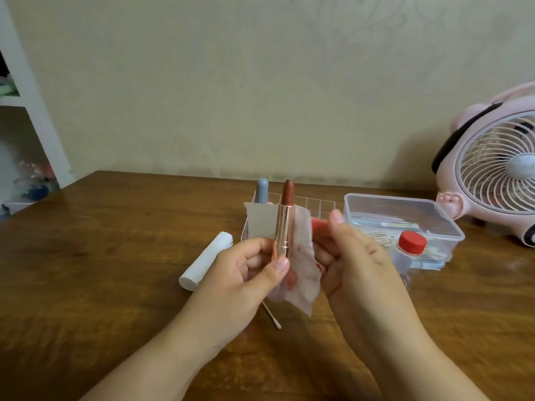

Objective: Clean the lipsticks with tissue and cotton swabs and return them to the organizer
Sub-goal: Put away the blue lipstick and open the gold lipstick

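The left hand (254, 270) sits just left of frame centre, thumb and curled fingers pinching the base of a lipstick (285, 217) held upright, its brown-red bullet wound out above the rose-gold tube. The right hand (356, 256) is just right of centre, fingers bent round a tissue (301, 273) marked with red smears; the sheet hangs behind and beside the tube, touching it.

Behind the hands, at centre, stands a clear organizer (317, 205) with a grid of cells. A blue-grey tube (262, 190) stands in its back left corner, and something red shows low in it, partly hidden by the right hand. A swab (272, 315) lies on the table (101, 270) below the left hand, one end under it. A white roll (205, 260) lies slanted to the left of the hands, near the organizer's left wall.

At right of centre a clear box (402, 215) holds swabs, and a bottle with a red cap (411, 244) stands against its front wall, close to the right hand. A pink fan (498, 169) fills the right edge.

The wooden table shows bare wood across the left half and along the bottom. Its far edge meets a beige wall (260, 82). A white shelf (29, 96) stands at upper left, its contents blurred.
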